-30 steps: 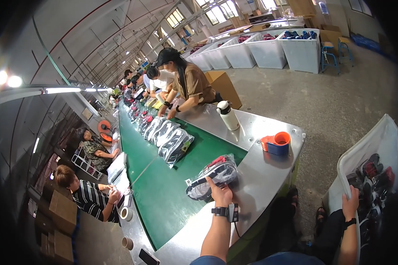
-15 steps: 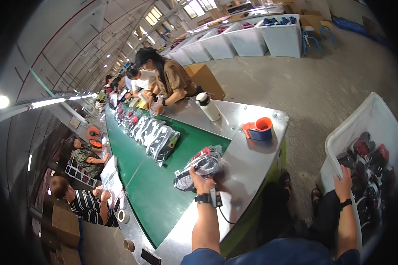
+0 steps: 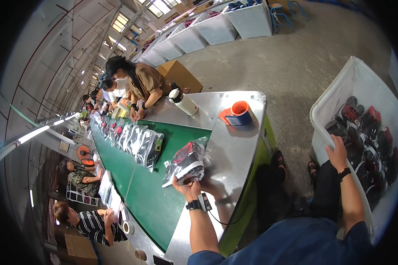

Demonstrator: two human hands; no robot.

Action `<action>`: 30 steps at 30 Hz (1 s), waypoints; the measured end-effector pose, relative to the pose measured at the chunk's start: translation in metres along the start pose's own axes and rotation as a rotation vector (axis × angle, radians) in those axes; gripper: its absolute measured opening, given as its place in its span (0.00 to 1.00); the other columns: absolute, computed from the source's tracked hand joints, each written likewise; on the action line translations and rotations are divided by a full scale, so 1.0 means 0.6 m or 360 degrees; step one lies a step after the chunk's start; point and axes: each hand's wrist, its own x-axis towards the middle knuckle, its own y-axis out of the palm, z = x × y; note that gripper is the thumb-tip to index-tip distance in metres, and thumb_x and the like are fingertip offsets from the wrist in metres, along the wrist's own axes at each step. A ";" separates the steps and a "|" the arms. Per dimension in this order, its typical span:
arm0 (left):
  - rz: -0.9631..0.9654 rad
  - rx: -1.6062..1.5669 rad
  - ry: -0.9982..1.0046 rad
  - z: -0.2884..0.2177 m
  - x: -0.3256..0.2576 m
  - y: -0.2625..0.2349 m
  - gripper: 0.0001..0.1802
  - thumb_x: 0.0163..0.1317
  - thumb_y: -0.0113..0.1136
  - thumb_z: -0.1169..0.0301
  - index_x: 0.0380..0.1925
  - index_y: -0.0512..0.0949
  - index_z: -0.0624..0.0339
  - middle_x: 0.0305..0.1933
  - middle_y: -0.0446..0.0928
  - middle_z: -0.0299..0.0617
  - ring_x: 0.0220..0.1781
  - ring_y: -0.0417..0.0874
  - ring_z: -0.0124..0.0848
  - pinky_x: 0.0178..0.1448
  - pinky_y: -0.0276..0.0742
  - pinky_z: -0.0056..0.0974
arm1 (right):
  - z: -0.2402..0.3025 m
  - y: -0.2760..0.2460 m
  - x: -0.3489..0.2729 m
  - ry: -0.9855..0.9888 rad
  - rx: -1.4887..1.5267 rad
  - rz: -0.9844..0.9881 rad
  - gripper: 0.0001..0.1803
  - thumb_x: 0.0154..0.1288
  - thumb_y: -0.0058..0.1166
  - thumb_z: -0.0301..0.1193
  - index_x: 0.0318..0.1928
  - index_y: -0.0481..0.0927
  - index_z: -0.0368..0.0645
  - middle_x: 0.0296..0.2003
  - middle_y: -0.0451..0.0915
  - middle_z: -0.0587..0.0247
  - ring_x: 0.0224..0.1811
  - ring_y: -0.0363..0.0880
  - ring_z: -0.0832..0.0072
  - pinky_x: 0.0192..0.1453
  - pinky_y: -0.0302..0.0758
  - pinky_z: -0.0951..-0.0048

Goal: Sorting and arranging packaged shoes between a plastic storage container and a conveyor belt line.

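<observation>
A pair of black-and-red sneakers with white soles (image 3: 188, 161), in a clear plastic bag, is tilted up at the end of the green conveyor belt (image 3: 172, 212). My left hand (image 3: 188, 189) grips the bag's near lower side, its fingers partly hidden underneath. On its wrist are a dark band and a small device with a cable. To the right, my right hand (image 3: 337, 154) is closed over the rim of a white plastic bin (image 3: 316, 110). Inside that bin lie several bagged black-and-red shoes (image 3: 362, 145).
More bagged shoes (image 3: 141, 143) line the belt. On the metal tabletop (image 3: 234, 150) stand a white bottle (image 3: 183, 101) and an orange-and-blue tape dispenser (image 3: 239, 113). Co-workers (image 3: 141, 81) work along both sides. Tape rolls (image 3: 128, 227) sit at the left edge; white bins (image 3: 245, 22) stand behind.
The bagged sneakers have tipped up, showing their white soles, and my left hand has moved to their lower side. My view has shifted right; my right hand stays at the bin rim.
</observation>
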 end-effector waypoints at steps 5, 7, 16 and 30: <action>-0.0050 -0.0100 0.0062 -0.022 -0.040 -0.030 0.32 0.55 0.75 0.54 0.53 0.78 0.63 0.55 0.83 0.44 0.56 0.85 0.42 0.68 0.81 0.50 | 0.004 -0.010 0.009 -0.0089 0.0132 0.0023 0.29 0.60 0.65 0.30 0.62 0.77 0.40 0.54 0.78 0.51 0.59 0.79 0.49 0.62 0.76 0.59; -0.0072 -0.0663 -0.0067 -0.034 -0.051 -0.020 0.35 0.53 0.75 0.51 0.54 0.78 0.64 0.54 0.82 0.48 0.56 0.84 0.47 0.67 0.81 0.55 | 0.005 -0.013 0.007 -0.0069 0.0131 0.0043 0.28 0.60 0.65 0.29 0.61 0.78 0.39 0.53 0.78 0.51 0.59 0.79 0.49 0.62 0.76 0.59; 0.0803 -0.0237 -0.0273 -0.008 -0.139 0.042 0.38 0.60 0.69 0.49 0.68 0.75 0.54 0.70 0.78 0.46 0.70 0.78 0.45 0.78 0.71 0.54 | 0.114 -0.025 0.019 -0.0062 0.0444 0.0050 0.25 0.66 0.64 0.32 0.62 0.78 0.37 0.56 0.81 0.53 0.61 0.79 0.59 0.67 0.74 0.63; 0.0691 0.0797 -0.0975 0.157 -0.334 0.010 0.48 0.68 0.52 0.34 0.76 0.65 0.59 0.76 0.67 0.52 0.74 0.71 0.50 0.75 0.69 0.60 | 0.380 -0.040 -0.119 -0.0011 0.2228 0.1042 0.51 0.74 0.64 0.41 0.82 0.44 0.34 0.74 0.63 0.52 0.78 0.59 0.68 0.82 0.56 0.66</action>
